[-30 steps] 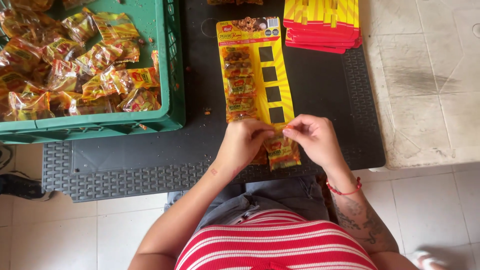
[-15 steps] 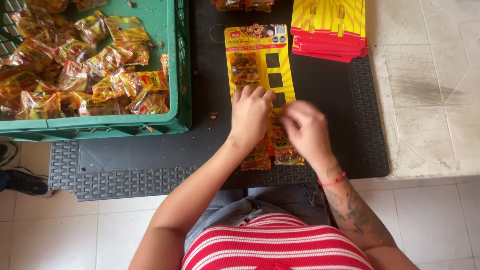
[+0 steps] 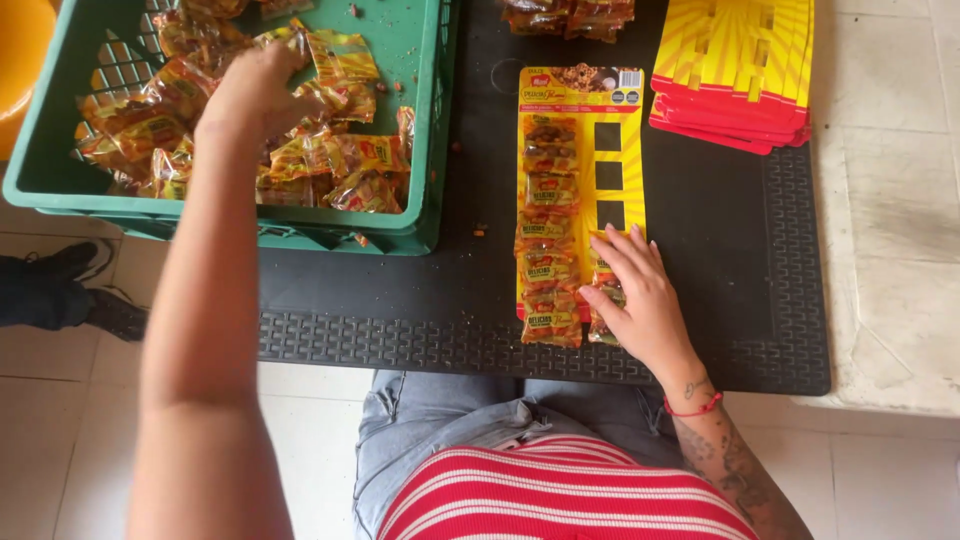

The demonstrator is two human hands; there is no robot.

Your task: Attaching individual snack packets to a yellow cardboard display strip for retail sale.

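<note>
Display card (image 3: 630, 160) lengthwise away from person

Green crate (image 3: 425, 215), black mat (image 3: 420, 300), yellow sunburst display card (image 3: 622, 170), red-white striped shirt (image 3: 560, 495)

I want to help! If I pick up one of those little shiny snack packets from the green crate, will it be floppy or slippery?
Probably floppy: the snack packets lie crumpled and bent in the green crate. Likely light, since the left hand reaches into a loose heap. The glossy wrap looks a bit slippery, so pinch an edge.

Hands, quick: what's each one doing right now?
Left hand: in the crate, on the packets; grip cannot be told.
Right hand: open, flat on the card.
</note>
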